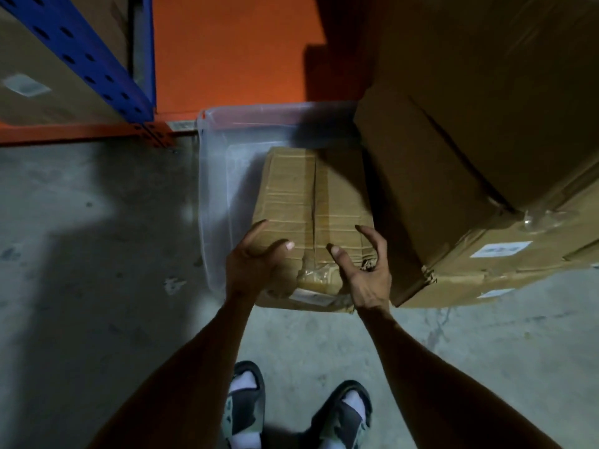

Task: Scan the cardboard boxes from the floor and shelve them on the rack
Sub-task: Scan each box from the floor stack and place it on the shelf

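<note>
My sandalled feet (291,413) stand just below my hands. My left hand (256,264) has its fingers (259,228) wrapped on the small cardboard box (311,202); my right hand (366,270) is spread, barely touching. The box sits in the clear bin (210,189) beyond. I'd clamp both near corners before lifting; the blue rack (81,53) stands far left.

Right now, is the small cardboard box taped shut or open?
Shut. The small cardboard box has its top flaps closed flat, with tape along the middle seam. The near end looks torn and crumpled between the left hand and right hand.
</note>
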Demonstrator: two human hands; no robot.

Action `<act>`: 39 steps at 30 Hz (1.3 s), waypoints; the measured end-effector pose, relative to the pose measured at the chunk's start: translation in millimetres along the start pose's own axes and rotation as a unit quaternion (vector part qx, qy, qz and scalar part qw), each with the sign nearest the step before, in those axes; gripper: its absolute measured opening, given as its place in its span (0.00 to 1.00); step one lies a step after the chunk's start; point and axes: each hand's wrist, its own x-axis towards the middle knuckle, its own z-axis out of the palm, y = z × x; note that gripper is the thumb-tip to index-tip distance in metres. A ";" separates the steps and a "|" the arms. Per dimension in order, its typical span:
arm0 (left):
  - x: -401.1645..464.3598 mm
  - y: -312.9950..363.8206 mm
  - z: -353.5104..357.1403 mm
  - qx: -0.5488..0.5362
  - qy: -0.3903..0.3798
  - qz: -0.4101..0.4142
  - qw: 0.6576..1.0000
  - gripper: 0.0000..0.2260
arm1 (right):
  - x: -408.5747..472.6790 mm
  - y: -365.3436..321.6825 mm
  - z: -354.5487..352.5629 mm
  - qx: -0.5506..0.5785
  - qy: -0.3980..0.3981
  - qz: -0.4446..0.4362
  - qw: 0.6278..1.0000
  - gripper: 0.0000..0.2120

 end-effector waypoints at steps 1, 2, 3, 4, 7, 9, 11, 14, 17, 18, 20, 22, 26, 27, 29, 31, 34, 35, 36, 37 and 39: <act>0.4 2.9 4.1 -0.001 0.017 -0.005 1.000 0.23 | 2.9 1.0 0.6 0.004 0.009 -0.005 1.000 0.28; 0.2 6.4 7.4 -0.014 0.033 -0.019 0.999 0.23 | 5.6 0.4 0.3 0.007 0.017 -0.011 1.000 0.26; -0.1 11.5 9.6 -0.041 0.049 -0.039 0.997 0.23 | 7.9 -2.5 -1.3 0.009 0.026 -0.017 0.999 0.24; -0.4 18.2 11.2 -0.072 0.066 -0.053 0.994 0.25 | 10.2 -7.8 -4.0 0.013 0.031 -0.020 0.999 0.24; -2.8 40.8 3.8 -0.137 0.102 -0.068 0.983 0.24 | 12.5 -33.9 -8.0 0.056 0.018 0.007 0.998 0.26; -9.7 61.4 -12.8 -0.141 0.100 -0.065 0.983 0.24 | 4.9 -57.5 -10.5 0.070 0.016 0.023 0.997 0.25; -21.6 85.8 -36.7 -0.143 0.108 -0.050 0.983 0.23 | -10.7 -83.0 -12.5 0.078 0.023 0.025 0.996 0.25; -48.1 132.8 -77.7 -0.156 0.124 -0.026 0.980 0.23 | -43.8 -134.7 -17.6 0.078 0.025 0.012 0.997 0.24; -81.9 199.0 -125.8 -0.170 0.131 -0.006 0.977 0.23 | -82.9 -206.4 -27.4 0.074 0.031 -0.020 0.997 0.24; -92.0 221.1 -142.2 -0.177 0.127 0.004 0.976 0.23 | -95.4 -232.6 -30.9 0.075 0.031 -0.028 0.996 0.24; -111.6 262.2 -173.8 -0.186 0.130 0.030 0.973 0.24 | -118.7 -282.0 -39.4 0.083 0.037 -0.041 0.995 0.25; -133.3 302.1 -204.5 -0.177 0.142 0.050 0.973 0.25 | -140.0 -327.1 -50.6 0.090 0.049 -0.062 0.993 0.25; -181.2 378.3 -258.6 -0.157 0.157 0.093 0.971 0.26 | -190.2 -411.8 -81.2 0.108 0.056 -0.109 0.987 0.26; -191.0 398.7 -269.9 -0.157 0.158 0.105 0.969 0.26 | -201.8 -433.6 -90.5 0.114 0.053 -0.124 0.984 0.26; -212.0 436.5 -287.4 -0.162 0.161 0.133 0.964 0.25 | -226.5 -471.5 -108.6 0.118 0.050 -0.158 0.979 0.26; -242.6 480.6 -307.7 -0.170 0.163 0.164 0.958 0.25 | -257.7 -514.2 -134.3 0.125 0.056 -0.198 0.970 0.26; -265.4 525.9 -321.0 -0.178 0.168 0.198 0.949 0.24 | -281.4 -555.7 -159.6 0.146 0.082 -0.241 0.956 0.22; -279.6 542.8 -325.7 -0.182 0.171 0.211 0.945 0.24 | -293.1 -571.3 -172.9 0.154 0.090 -0.253 0.951 0.22; -292.7 560.0 -329.2 -0.183 0.177 0.225 0.941 0.24 | -303.1 -585.6 -185.0 0.158 0.099 -0.262 0.947 0.22; -303.8 575.5 -331.7 -0.184 0.182 0.238 0.936 0.24 | -310.3 -596.5 -196.6 0.162 0.106 -0.272 0.943 0.22; -324.0 604.0 -336.1 -0.189 0.188 0.263 0.927 0.24 | -322.8 -618.5 -217.9 0.180 0.108 -0.294 0.932 0.23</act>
